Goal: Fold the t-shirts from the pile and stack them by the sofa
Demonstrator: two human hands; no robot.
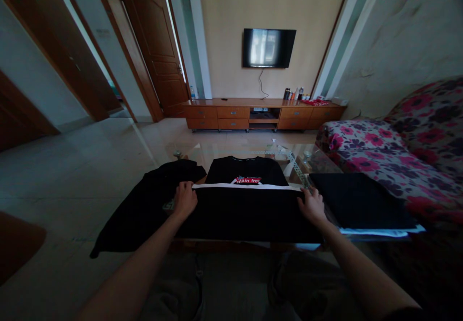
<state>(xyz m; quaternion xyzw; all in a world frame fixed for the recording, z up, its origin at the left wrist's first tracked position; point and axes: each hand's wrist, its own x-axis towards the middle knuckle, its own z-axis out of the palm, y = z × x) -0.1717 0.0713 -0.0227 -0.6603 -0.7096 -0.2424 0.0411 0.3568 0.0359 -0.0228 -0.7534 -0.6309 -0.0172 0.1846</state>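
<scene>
Head view: your black shirt (249, 215) is lying on the glass table (224, 150), collar (249, 159) pointing far, longer side running left to right.
Hands: your left hand (186, 200) and right hand (311, 204) are pinching the white strip (249, 186) near its ends, fingers closed.
Garments: a black garment (144, 205) is crowding the left, a folded stack (361, 200) the right.
Table edge: shirt is reaching the near side; glass is showing beyond the collar.

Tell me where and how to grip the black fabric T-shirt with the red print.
Likely by both ends of the straight white band, from the near side, where the left hand and right hand are: the T-shirt lies flat, the band running across it.
</scene>
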